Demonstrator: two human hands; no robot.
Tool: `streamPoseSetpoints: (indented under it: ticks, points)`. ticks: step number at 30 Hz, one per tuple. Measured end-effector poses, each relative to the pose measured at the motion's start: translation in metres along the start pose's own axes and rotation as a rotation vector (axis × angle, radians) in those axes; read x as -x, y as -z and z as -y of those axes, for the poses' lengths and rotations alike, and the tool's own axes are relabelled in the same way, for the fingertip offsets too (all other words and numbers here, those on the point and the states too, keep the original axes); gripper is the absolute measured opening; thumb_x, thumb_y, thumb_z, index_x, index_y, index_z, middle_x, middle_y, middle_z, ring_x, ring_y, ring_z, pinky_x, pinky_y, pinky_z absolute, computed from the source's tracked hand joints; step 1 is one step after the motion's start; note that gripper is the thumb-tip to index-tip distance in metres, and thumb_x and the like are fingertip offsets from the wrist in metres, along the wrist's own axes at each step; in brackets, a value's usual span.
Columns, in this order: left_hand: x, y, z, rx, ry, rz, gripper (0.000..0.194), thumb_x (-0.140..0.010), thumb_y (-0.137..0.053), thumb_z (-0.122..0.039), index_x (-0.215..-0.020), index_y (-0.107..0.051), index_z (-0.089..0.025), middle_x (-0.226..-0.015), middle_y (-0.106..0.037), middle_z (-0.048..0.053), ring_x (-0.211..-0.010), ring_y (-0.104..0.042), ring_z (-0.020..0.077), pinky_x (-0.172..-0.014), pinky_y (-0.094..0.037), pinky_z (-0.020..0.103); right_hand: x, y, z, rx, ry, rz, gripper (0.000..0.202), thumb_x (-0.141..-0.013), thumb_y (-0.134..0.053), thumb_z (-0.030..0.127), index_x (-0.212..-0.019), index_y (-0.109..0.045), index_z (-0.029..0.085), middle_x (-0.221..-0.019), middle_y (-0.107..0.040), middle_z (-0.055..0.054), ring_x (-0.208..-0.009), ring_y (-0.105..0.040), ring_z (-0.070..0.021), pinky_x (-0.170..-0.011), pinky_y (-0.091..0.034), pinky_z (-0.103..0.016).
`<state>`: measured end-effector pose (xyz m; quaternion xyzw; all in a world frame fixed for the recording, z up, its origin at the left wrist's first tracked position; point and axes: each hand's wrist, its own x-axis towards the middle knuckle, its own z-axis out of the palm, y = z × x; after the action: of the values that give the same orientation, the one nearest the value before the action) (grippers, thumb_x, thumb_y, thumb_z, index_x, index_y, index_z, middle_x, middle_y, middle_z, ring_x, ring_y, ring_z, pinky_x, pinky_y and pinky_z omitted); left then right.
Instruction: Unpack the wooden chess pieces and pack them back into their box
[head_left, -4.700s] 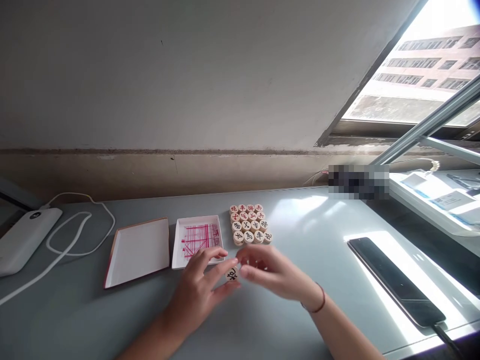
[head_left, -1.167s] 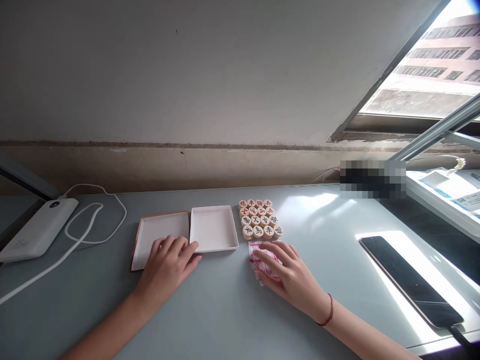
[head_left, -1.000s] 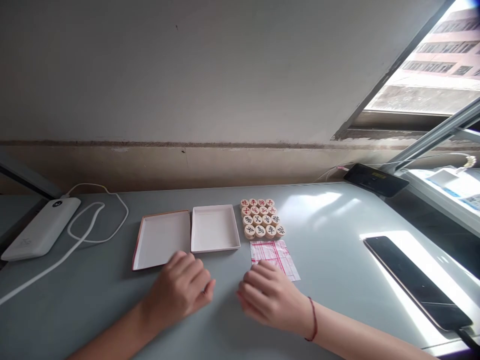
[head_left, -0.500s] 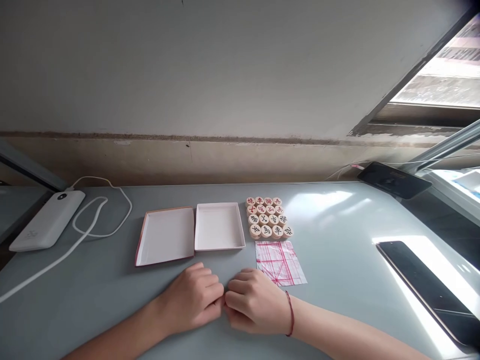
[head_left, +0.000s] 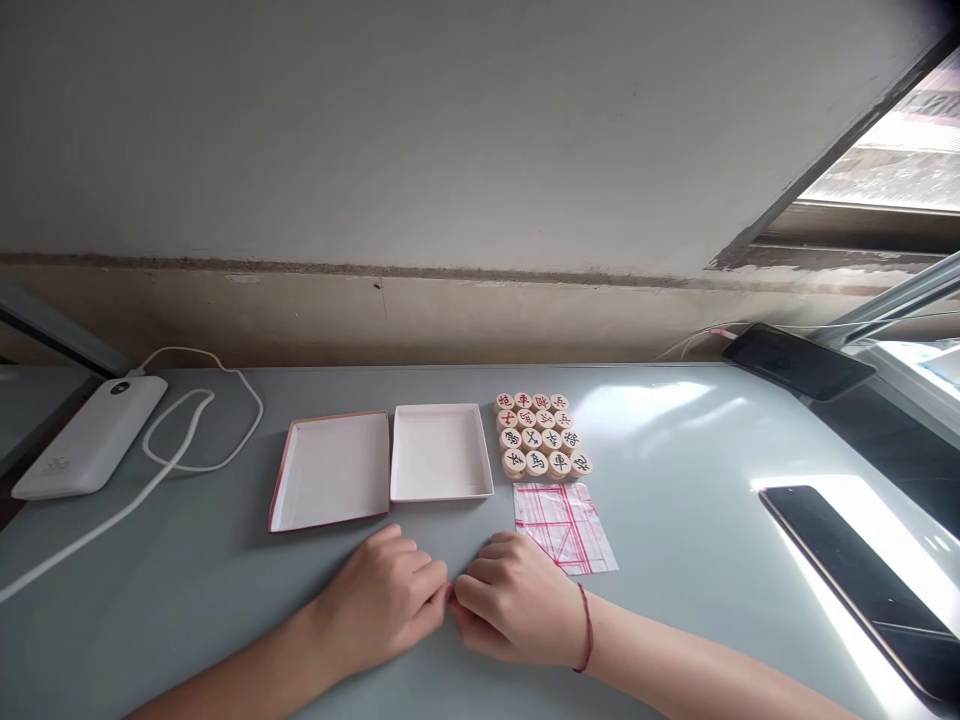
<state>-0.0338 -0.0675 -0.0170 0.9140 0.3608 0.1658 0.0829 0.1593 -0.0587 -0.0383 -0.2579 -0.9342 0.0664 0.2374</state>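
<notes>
My left hand [head_left: 390, 596] rests on the table as a loose fist, just in front of the box lid [head_left: 279, 475], an open tray with a red-edged side. Beside it my right hand [head_left: 517, 602], a red string around its wrist, is curled closed too. The thumb sides of both hands touch or nearly touch, and nothing shows in either. A folded paper game board [head_left: 574, 525] with red lines lies partly behind my right hand. Beyond it stand xiangqi pieces [head_left: 536, 438] in a stacked square block, red characters at the back, black in front. The white box tray [head_left: 441, 455] adjoins the lid.
A white power bank [head_left: 94, 435] with a looping white cable [head_left: 169, 462] lies at the left. On the right are a dark phone [head_left: 862, 595] and, farther back, another dark phone [head_left: 799, 360] with a cable. The wall [head_left: 420, 320] borders the table's far edge.
The camera view has shifted very slightly. Both hands stay closed in the same place, and the objects on the table have not moved.
</notes>
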Motion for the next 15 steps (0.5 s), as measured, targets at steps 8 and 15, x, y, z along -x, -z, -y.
streamPoseSetpoints:
  ticks: [8, 15]
  points:
    - [-0.0001, -0.0004, 0.0025, -0.003, -0.009, -0.006, 0.024, -0.079, -0.046, -0.010, -0.059, -0.037, -0.019, -0.050, -0.048, -0.004, -0.045, -0.038, 0.0118, -0.053, -0.022, 0.029, -0.0005, 0.0007, -0.0012, -0.001, 0.001, 0.022, 0.028, -0.078, -0.046, 0.018, -0.051, -0.036, 0.018, -0.042, -0.043, 0.004, -0.041, -0.021, -0.0086, -0.049, -0.014, -0.028]
    - [0.0015, 0.0010, 0.0009, -0.005, -0.007, 0.025, 0.024, -0.081, -0.047, -0.012, -0.060, -0.038, -0.019, -0.051, -0.049, -0.004, -0.047, -0.040, 0.0123, -0.053, -0.023, 0.030, 0.0011, -0.0001, -0.0007, -0.001, -0.001, 0.022, 0.028, -0.078, -0.046, 0.018, -0.052, -0.036, 0.018, -0.042, -0.044, 0.004, -0.040, -0.022, -0.0084, -0.050, -0.014, -0.028]
